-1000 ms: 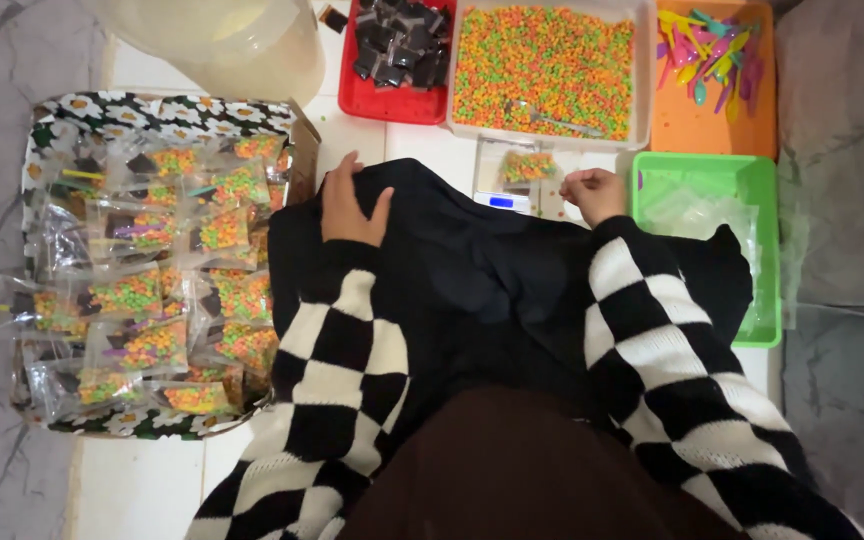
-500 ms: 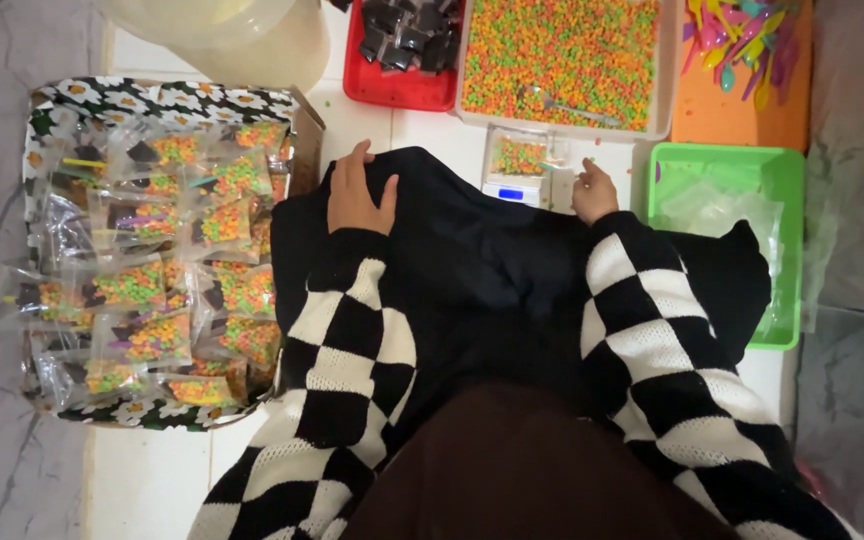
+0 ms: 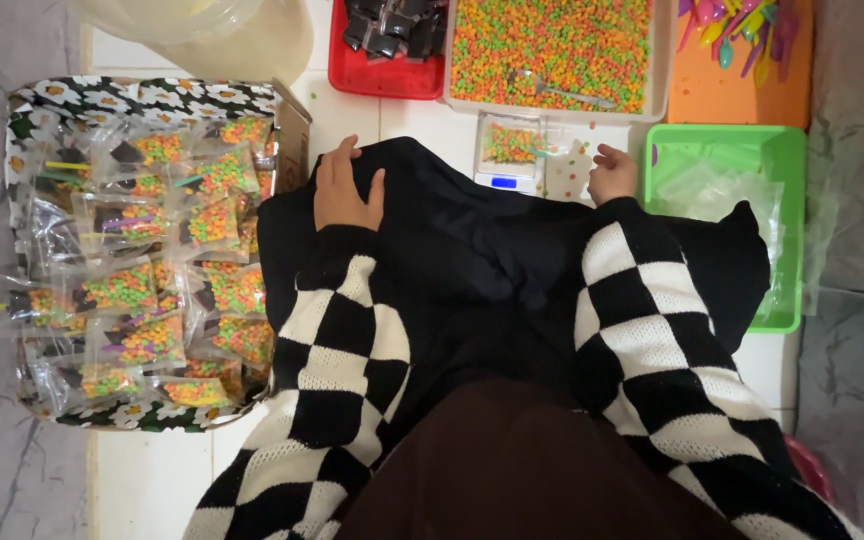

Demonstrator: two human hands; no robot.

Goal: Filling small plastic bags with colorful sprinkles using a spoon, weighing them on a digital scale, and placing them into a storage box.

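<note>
My left hand (image 3: 346,187) lies flat on the black cloth (image 3: 472,250) over my lap, fingers spread, holding nothing. My right hand (image 3: 613,171) rests curled at the cloth's far edge, beside a small digital scale (image 3: 512,160) that carries a clear bag of orange and green candy beads. A loose clear dotted bag (image 3: 567,170) lies between the scale and this hand; whether the fingers touch it is unclear. Both sleeves are black-and-white checked.
A flower-patterned box (image 3: 27,110) at left holds several filled candy bags. Beyond the scale stand a white tray of candy beads (image 3: 552,40), a red tray of dark pieces (image 3: 392,45), an orange tray of small spoons (image 3: 742,50) and a green basket of empty bags (image 3: 727,190).
My right hand has slid a little right, away from the scale, and curled. The view has shifted closer. My left hand stays on the cloth.
</note>
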